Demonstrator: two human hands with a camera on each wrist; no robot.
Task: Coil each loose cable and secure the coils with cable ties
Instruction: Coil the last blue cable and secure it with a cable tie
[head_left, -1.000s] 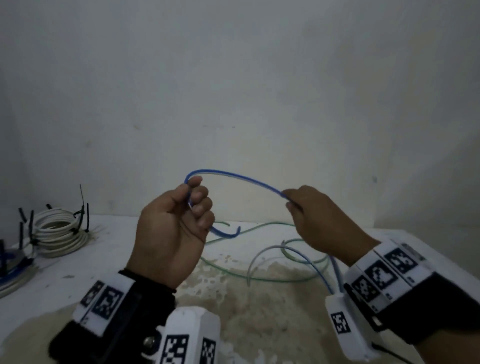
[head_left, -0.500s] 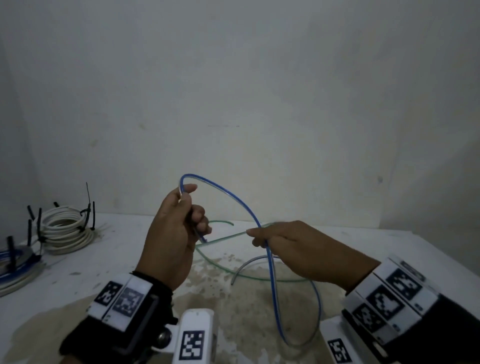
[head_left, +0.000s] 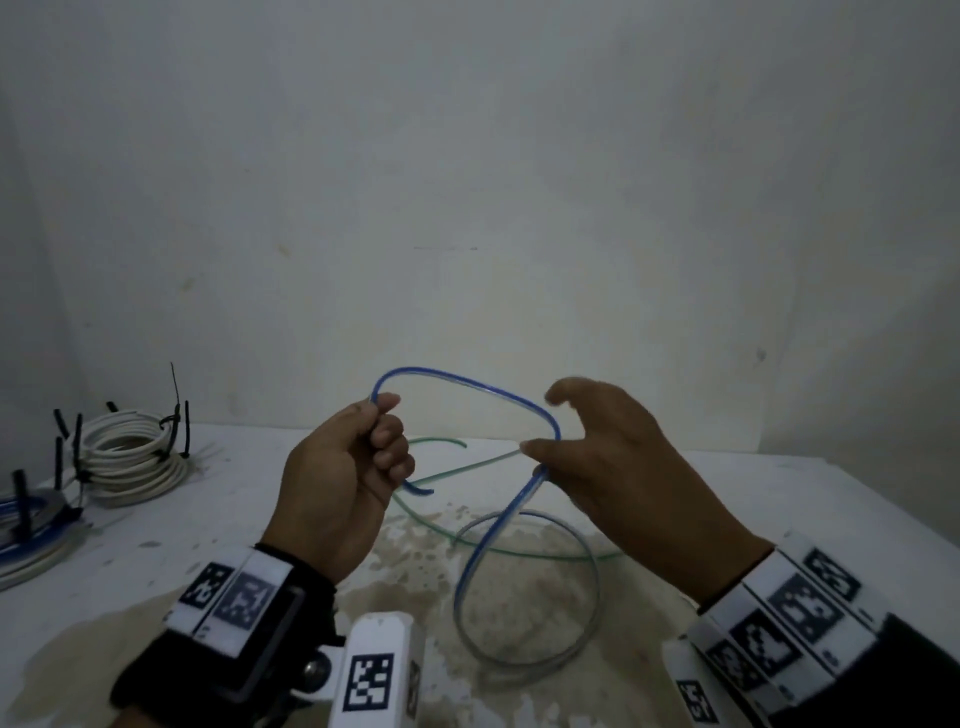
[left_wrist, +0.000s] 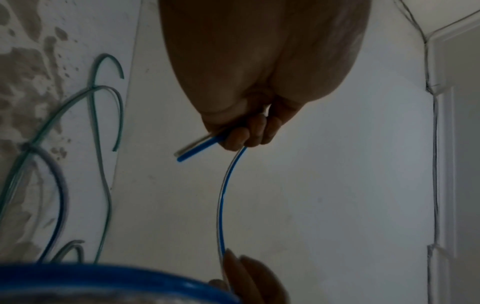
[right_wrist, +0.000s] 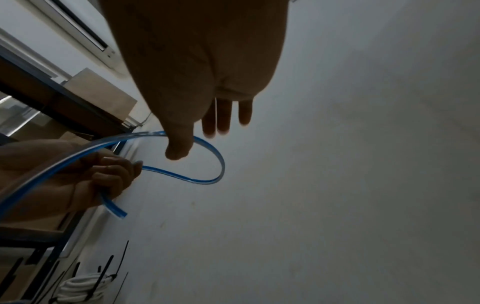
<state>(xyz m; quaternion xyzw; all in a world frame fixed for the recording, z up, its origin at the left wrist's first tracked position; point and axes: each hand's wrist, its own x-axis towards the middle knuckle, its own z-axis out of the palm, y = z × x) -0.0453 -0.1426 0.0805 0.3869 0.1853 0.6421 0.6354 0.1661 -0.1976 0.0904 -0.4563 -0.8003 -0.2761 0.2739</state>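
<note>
Fingers of the left hand are curled tight round the thin blue plastic-sheathed cable, gripped close to its cut end, a short stub of which is seen below the fist. Fingers of the right hand are held nearly straight and spread; the cable is met by the thumb and a fingertip, though whether it is pinched cannot be told. Between the two hands an arch of cable is held in the air above the counter. From the right hand the cable is dropped to a loose loop lying on the stained white counter, crossed over a thin green cable. Far left, a white cable coil bound with black cable ties is noted, well apart.
</note>
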